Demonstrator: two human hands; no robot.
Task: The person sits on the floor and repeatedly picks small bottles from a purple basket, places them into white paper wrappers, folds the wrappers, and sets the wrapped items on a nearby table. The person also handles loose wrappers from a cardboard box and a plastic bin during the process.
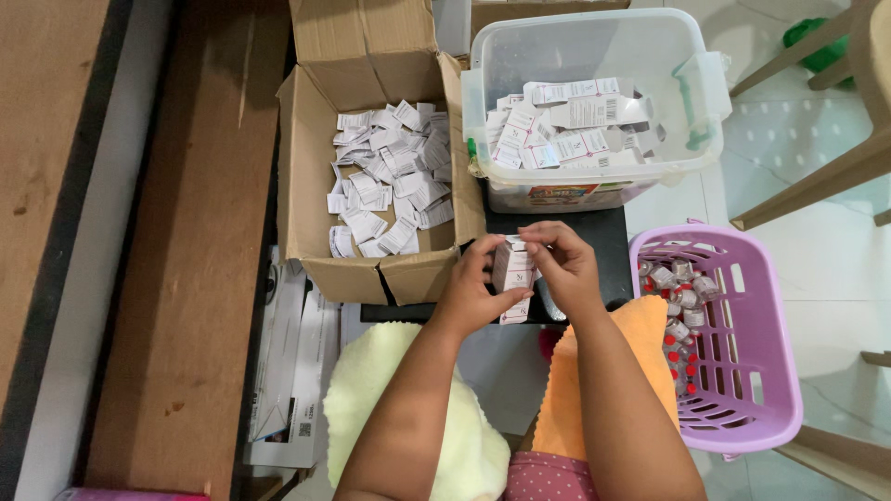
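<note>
Both hands meet over a black surface in front of me. My left hand and my right hand together grip a small white carton, held upright, with its top flap between the fingertips. A folded white paper pokes out below the carton. Just past the hands, an open cardboard box holds several folded white leaflets. A clear plastic tub beside it holds flattened white cartons.
A lilac plastic basket at the right holds several small vials with red caps. An orange cloth and a pale yellow cloth lie over my lap. A wooden bench runs along the left; wooden chair legs stand at the right.
</note>
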